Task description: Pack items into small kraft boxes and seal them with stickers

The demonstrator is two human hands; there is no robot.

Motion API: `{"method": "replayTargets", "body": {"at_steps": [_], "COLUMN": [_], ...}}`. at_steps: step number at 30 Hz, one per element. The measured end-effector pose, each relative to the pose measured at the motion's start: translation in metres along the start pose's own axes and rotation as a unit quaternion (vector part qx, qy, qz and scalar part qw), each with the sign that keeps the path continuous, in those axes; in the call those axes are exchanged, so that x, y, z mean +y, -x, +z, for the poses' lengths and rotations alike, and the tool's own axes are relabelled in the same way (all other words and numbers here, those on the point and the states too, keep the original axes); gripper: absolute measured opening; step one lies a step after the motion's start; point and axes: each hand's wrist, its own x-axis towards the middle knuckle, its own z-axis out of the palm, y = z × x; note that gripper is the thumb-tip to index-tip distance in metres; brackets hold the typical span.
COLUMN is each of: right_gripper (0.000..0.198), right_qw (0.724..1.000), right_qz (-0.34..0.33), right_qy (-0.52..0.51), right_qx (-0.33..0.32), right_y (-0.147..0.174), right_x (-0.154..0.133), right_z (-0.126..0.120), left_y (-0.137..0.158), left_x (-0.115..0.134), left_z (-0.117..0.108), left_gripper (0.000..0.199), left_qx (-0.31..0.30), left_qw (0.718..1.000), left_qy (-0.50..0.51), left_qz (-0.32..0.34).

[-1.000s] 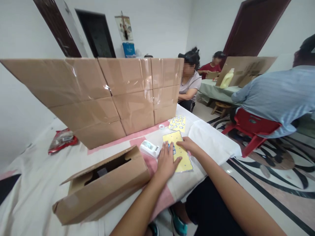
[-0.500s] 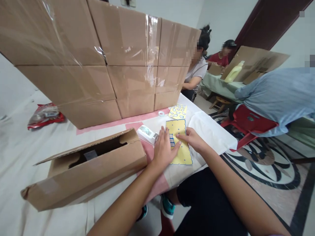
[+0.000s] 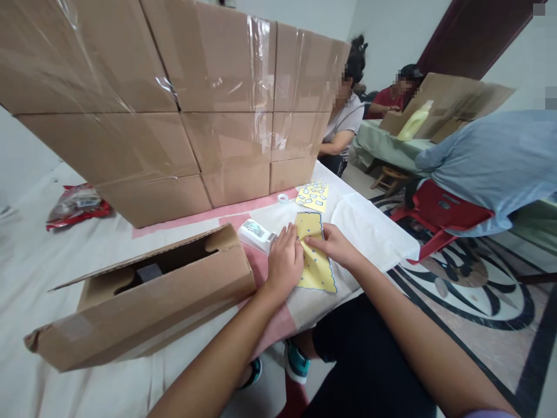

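A yellow paper sheet (image 3: 317, 270) with a wavy blue outline and small blue dots is on the cloth-covered table near its front edge. My left hand (image 3: 285, 255) is at the sheet's left edge, fingers close together and closed on the paper. From the other side my right hand (image 3: 337, 245) pinches the upper right part, one digit lying across the face. Behind it rests a second yellow paper (image 3: 312, 196) patterned with blue-outlined shapes. To the left of my left hand stands a small white box (image 3: 256, 234) with a picture on top. A roll of clear tape (image 3: 282, 198) sits farther back.
An open, long cardboard box (image 3: 152, 307) occupies the table's left front. Taped cardboard boxes (image 3: 226, 139) are stacked behind, beside a red plastic bag (image 3: 78, 204). Several people are seated to the right, one on a red chair (image 3: 452, 212); a yellow bottle (image 3: 415, 122) stands on another table.
My left thumb has drawn in toward the fingers, and the small striped drawing on the sheet is now covered. The sheet's left part has been bent or shifted. The view moved slightly.
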Motion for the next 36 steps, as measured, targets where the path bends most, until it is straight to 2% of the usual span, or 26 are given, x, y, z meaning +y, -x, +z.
{"method": "replayTargets", "body": {"at_steps": [7, 16, 25, 30, 32, 36], "right_gripper": [0.027, 0.025, 0.028, 0.032, 0.033, 0.034], "right_qw": [1.0, 0.995, 0.993, 0.997, 0.999, 0.997], "right_qz": [-0.017, -0.026, -0.029, -0.001, 0.018, 0.062], "right_qy": [0.025, 0.092, 0.109, 0.072, 0.04, -0.012], "right_qx": [0.002, 0.02, 0.024, 0.031, 0.031, 0.042], "right_y": [-0.0028, -0.0024, -0.0008, -0.0007, -0.0008, -0.0023], "right_x": [0.0059, 0.0058, 0.0012, -0.0019, -0.0029, -0.0016], "right_z": [-0.001, -0.0004, -0.0003, -0.0003, -0.0017, -0.0067], "left_y": [0.0003, 0.0005, -0.0003, -0.0011, -0.0018, -0.003], "left_x": [0.0032, 0.0007, 0.0007, 0.0007, 0.0003, -0.0003], "left_z": [-0.0025, 0.0009, 0.0021, 0.0013, 0.0013, 0.0005], "left_gripper": [0.034, 0.043, 0.038, 0.03, 0.024, 0.024], "left_qx": [0.052, 0.055, 0.052, 0.052, 0.057, 0.074], "left_qw": [0.999, 0.998, 0.998, 0.998, 0.997, 0.988], "left_qy": [0.002, -0.024, -0.006, 0.023, 0.05, 0.122], "left_qz": [-0.002, -0.023, -0.026, -0.027, -0.029, -0.057]}}
